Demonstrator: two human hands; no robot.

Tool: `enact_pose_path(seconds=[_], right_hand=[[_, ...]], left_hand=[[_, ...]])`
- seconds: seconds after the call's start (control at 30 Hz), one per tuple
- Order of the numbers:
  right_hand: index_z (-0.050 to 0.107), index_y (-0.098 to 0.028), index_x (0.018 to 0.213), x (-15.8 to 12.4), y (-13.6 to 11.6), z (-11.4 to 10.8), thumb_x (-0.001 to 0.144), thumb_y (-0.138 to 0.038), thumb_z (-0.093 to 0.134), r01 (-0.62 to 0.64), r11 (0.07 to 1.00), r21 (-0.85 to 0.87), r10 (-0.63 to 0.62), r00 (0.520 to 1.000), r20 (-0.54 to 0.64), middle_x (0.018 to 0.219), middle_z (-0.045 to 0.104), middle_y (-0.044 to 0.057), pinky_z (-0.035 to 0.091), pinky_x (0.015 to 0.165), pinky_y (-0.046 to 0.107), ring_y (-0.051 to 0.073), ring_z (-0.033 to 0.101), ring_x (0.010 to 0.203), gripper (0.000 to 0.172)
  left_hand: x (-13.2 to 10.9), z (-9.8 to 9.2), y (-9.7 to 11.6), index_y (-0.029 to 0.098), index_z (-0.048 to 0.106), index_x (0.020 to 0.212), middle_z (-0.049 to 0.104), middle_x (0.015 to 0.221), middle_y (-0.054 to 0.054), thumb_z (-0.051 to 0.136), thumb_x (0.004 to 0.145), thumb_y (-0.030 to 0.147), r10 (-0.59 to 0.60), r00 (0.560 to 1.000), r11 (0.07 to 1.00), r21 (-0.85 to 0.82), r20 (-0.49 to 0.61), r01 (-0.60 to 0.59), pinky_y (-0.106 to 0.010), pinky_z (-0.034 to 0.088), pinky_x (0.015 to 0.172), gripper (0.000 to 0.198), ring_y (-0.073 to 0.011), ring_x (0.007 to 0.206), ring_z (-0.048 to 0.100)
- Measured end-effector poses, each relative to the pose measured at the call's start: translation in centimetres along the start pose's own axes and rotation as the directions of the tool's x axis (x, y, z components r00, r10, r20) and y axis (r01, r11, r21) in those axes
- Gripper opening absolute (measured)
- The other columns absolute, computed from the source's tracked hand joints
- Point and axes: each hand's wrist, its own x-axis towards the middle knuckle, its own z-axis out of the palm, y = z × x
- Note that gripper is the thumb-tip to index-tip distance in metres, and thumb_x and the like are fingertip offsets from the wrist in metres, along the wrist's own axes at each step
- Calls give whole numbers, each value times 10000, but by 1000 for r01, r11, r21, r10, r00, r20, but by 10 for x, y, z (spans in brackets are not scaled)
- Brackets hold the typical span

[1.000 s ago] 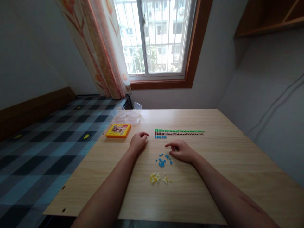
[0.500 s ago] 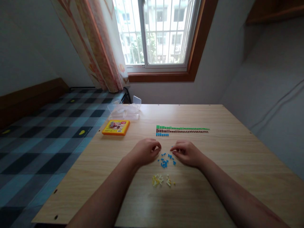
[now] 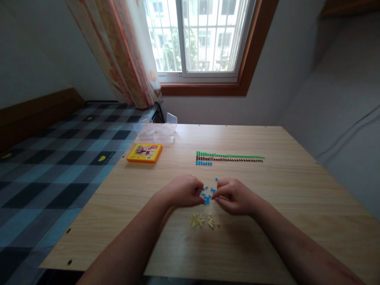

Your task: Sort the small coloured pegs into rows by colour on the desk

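Observation:
Small blue building blocks (image 3: 207, 198) lie in a loose cluster between my two hands. My left hand (image 3: 186, 191) rests at the cluster's left edge, fingers curled, with a gap between thumb and index; the thumb tip is by the blue pieces. On the right side my right hand (image 3: 234, 196) has its thumb and index fingertip close together at the cluster's edge; whether a piece is between them is too small to tell. A single blue block (image 3: 216, 179) lies just beyond the right hand. Farther off is a short row of blue blocks (image 3: 204, 163).
Long rows of green blocks (image 3: 231, 155) and brown blocks (image 3: 231, 160) run beyond the hands. Pale yellow pieces (image 3: 197, 220) lie nearer me. A yellow-orange box (image 3: 144, 153) and a clear plastic tray (image 3: 156, 133) stand at the table's (image 3: 118, 221) far left.
Both hands have come nearer to the blue cluster, the right one moving its fingertips down toward me. A single blue block now shows uncovered beyond the right hand. The view has tilted slightly.

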Motion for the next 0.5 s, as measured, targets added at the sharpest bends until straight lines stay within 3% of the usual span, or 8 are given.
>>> enact_pose_path(seconds=[0.27, 0.5], right_hand=[[787, -217, 889, -1, 10, 0, 924, -242, 602, -91, 993, -69, 74, 974, -215, 667, 622, 25, 379, 613, 281, 145, 546, 634, 190], [795, -253, 934, -1, -1, 2, 896, -207, 604, 12, 999, -43, -15, 998, -60, 725, 617, 16, 366, 595, 264, 127, 525, 628, 201]], left_hand=[[0, 1, 4, 240, 718, 731, 669, 707, -2, 703, 735, 235, 78, 997, 997, -1, -1, -78, -282, 375, 615, 16, -169, 667, 573], [-2, 0, 7, 280, 808, 849, 696, 732, -9, 654, 750, 192, 115, 993, 993, -42, 27, -114, -271, 415, 631, 203, -161, 661, 605]])
